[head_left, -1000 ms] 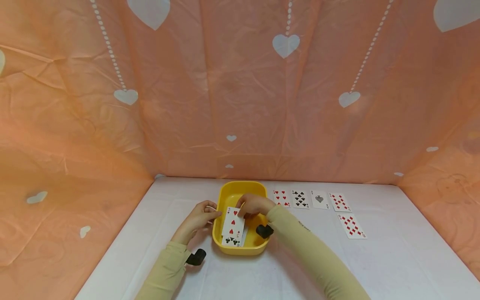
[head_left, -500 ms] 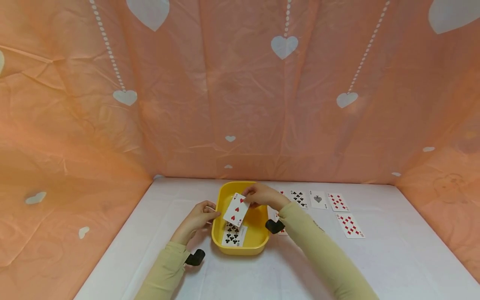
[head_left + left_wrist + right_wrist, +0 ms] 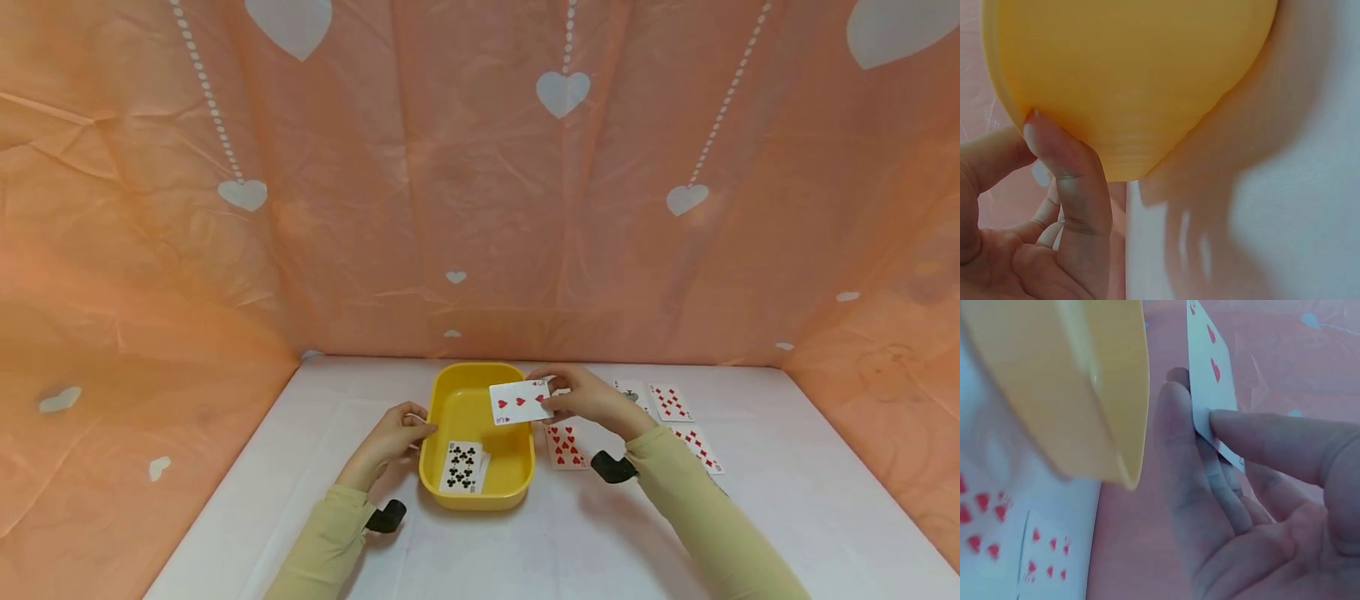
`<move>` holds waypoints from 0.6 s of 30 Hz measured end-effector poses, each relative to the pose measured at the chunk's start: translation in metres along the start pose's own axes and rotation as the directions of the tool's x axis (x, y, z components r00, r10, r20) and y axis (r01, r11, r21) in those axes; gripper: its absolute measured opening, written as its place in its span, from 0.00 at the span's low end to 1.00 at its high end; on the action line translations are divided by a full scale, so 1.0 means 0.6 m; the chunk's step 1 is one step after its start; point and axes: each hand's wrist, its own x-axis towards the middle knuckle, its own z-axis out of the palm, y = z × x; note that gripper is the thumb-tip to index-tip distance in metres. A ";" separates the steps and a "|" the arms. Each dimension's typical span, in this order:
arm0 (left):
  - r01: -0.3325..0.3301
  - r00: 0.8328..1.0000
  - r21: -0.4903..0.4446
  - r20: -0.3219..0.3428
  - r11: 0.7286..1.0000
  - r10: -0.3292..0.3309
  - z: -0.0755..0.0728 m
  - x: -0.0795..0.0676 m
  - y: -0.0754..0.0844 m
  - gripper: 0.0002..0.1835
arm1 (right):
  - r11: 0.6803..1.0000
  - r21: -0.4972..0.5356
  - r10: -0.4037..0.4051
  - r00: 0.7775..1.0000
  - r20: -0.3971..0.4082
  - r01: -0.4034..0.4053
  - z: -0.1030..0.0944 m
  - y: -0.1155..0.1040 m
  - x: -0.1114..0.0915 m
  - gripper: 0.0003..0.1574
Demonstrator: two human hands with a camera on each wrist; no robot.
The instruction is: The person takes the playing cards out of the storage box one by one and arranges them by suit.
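A yellow plastic tub stands on the white table. My left hand pinches its left rim, the thumb pressed against the wall in the left wrist view. Above the tub's right rim, my right hand holds a three of hearts playing card face up between thumb and fingers; the right wrist view shows the card nearly edge-on. Inside the tub, a clubs card lies over at least one other card, mostly covered.
Right of the tub lie a many-pipped hearts card, an ace of spades and two diamonds cards, the nearer partly behind my sleeve. My right hand hides other cards. A pink heart-patterned cloth hangs behind the table.
My right hand has lifted the three of hearts out of the tub and moved right, turning it sideways. The clubs card beneath is now uncovered. My left hand stays on the rim.
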 end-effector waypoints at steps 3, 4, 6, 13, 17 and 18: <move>0.002 1.000 0.002 -0.004 1.000 -0.002 -0.001 0.001 -0.001 0.14 | 1.000 0.007 -0.001 0.999 -0.036 0.002 -0.011 0.013 -0.023 0.23; 0.003 1.000 0.001 -0.004 1.000 -0.003 -0.001 0.001 -0.001 0.14 | 1.000 0.011 0.002 0.999 -0.051 -0.001 -0.013 0.017 -0.030 0.23; 0.007 1.000 -0.001 -0.004 1.000 -0.007 -0.001 0.002 -0.002 0.14 | 1.000 0.019 0.009 0.997 -0.076 -0.008 -0.017 0.025 -0.045 0.23; 0.018 1.000 -0.001 0.006 1.000 -0.018 -0.001 0.004 -0.002 0.15 | 0.998 0.037 0.048 0.986 -0.159 -0.043 -0.022 0.058 -0.088 0.19; 0.024 1.000 -0.001 0.006 1.000 -0.024 0.000 0.004 -0.002 0.15 | 0.998 0.029 0.059 0.984 -0.166 -0.055 -0.026 0.076 -0.115 0.19; 0.022 1.000 0.000 0.003 1.000 -0.022 0.000 0.004 -0.001 0.15 | 0.998 0.019 0.056 0.985 -0.164 -0.053 -0.028 0.080 -0.121 0.20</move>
